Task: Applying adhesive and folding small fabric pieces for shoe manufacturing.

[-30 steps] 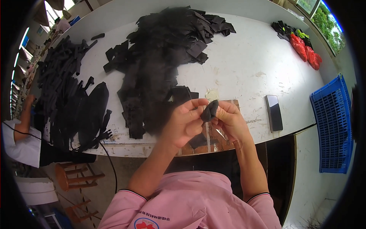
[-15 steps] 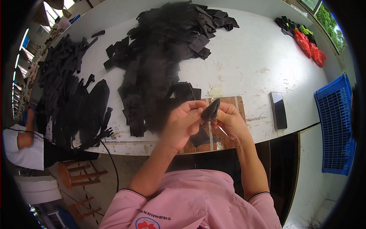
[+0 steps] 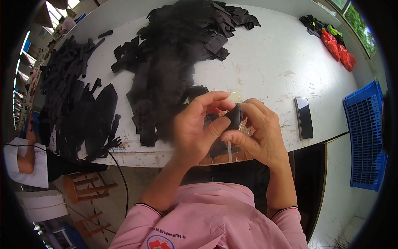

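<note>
Between my two hands is a small folded piece of black fabric [image 3: 235, 118], its tip pointing up. My right hand [image 3: 263, 135] grips it from the right, fingers curled behind and the thumb below. On the other side, my left hand [image 3: 199, 128] has its thumb against the piece and its index finger arched over toward the tip. Some of its fingertips are hidden behind the fabric. Beneath the hands lies a brown board [image 3: 240, 155] at the table's front edge, with another black piece [image 3: 218, 148] on it.
A large heap of black fabric pieces [image 3: 166, 62] covers the table's [image 3: 257, 62] middle. Black strips [image 3: 66, 70] and gloves lie at left. To the right are a phone [image 3: 304, 118], red bags [image 3: 329, 43] and a blue crate [image 3: 365, 137]. A person's arm [image 3: 27, 159] and a wooden stool [image 3: 85, 186] are at far left.
Both hands have turned, with their backs and thumbs now more toward me. My left index finger has lifted, and the fabric piece stands more upright, slightly to the right.
</note>
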The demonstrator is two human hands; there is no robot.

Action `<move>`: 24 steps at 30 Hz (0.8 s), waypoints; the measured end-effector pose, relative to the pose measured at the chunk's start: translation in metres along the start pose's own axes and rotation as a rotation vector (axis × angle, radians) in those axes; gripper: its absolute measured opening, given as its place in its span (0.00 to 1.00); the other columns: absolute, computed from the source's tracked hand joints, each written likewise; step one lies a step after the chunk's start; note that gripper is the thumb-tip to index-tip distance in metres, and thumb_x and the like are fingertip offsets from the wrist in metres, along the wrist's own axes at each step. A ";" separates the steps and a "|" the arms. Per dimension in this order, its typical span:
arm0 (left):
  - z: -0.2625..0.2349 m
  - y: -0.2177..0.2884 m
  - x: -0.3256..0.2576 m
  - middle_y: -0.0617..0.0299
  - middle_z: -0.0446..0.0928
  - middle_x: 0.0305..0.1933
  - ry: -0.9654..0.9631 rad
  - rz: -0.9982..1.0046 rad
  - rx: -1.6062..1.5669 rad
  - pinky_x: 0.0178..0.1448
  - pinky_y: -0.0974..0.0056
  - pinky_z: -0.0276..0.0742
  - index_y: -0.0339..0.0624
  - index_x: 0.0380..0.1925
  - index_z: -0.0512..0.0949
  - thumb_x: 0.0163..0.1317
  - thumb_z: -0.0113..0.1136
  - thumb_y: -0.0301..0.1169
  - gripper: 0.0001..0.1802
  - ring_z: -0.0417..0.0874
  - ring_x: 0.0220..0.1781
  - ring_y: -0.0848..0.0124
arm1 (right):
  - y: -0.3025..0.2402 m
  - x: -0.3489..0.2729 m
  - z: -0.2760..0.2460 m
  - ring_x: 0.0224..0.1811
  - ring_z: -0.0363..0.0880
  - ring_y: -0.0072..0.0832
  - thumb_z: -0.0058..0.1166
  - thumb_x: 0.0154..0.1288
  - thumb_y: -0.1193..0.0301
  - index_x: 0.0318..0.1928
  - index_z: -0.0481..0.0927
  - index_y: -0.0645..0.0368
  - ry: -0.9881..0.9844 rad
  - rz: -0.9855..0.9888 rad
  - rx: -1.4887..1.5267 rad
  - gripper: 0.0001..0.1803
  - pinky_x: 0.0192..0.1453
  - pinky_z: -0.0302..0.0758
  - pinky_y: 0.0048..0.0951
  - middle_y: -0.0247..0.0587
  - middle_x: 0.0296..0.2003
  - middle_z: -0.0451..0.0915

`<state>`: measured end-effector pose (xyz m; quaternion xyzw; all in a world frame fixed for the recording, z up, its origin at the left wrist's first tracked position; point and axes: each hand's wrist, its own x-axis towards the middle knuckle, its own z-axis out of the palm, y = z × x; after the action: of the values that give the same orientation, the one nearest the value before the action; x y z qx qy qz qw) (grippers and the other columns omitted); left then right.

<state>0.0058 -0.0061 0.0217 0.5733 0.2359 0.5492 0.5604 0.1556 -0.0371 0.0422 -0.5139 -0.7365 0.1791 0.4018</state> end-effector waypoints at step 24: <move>0.011 0.019 0.027 0.63 0.74 0.25 -0.265 -0.173 0.246 0.33 0.74 0.69 0.34 0.24 0.76 0.44 0.66 0.23 0.08 0.72 0.29 0.77 | 0.024 -0.016 0.019 0.18 0.69 0.39 0.54 0.55 0.68 0.23 0.72 0.61 0.146 -0.023 0.277 0.10 0.21 0.65 0.33 0.42 0.16 0.67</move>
<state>0.0168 0.0085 0.0510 0.6823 0.2737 0.3856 0.5575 0.1578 -0.0387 0.0080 -0.4570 -0.6794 0.2366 0.5231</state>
